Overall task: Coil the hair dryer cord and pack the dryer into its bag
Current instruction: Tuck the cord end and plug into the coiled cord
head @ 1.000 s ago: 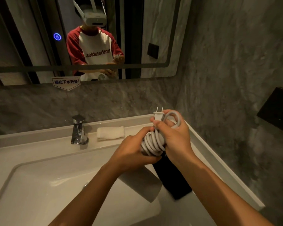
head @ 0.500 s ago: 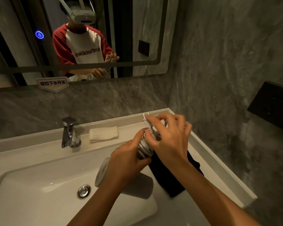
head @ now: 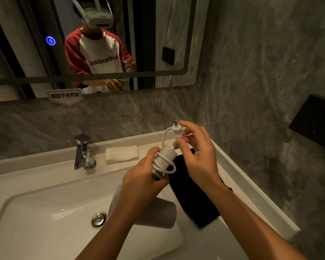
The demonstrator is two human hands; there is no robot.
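My left hand [head: 143,181] grips the handle of a white hair dryer [head: 154,212], holding it upside down over the basin, barrel low and handle end up. The white cord [head: 162,164] is wound around the handle in a few loops. My right hand [head: 197,154] pinches the plug [head: 176,129] just above the handle, with a short curve of cord leading down to the coil. A black bag [head: 193,199] lies flat on the counter to the right, beneath my right forearm.
A white basin [head: 45,212] with a metal drain [head: 99,219] fills the lower left. A chrome tap [head: 83,152] and a folded white towel [head: 121,153] sit at the back ledge. A mirror hangs above; a grey stone wall with a black panel [head: 315,121] stands at the right.
My right hand has lifted off the coil and now holds the plug higher, with some cord freed into a loop. The dryer's handle and barrel have come into sight below my left hand.
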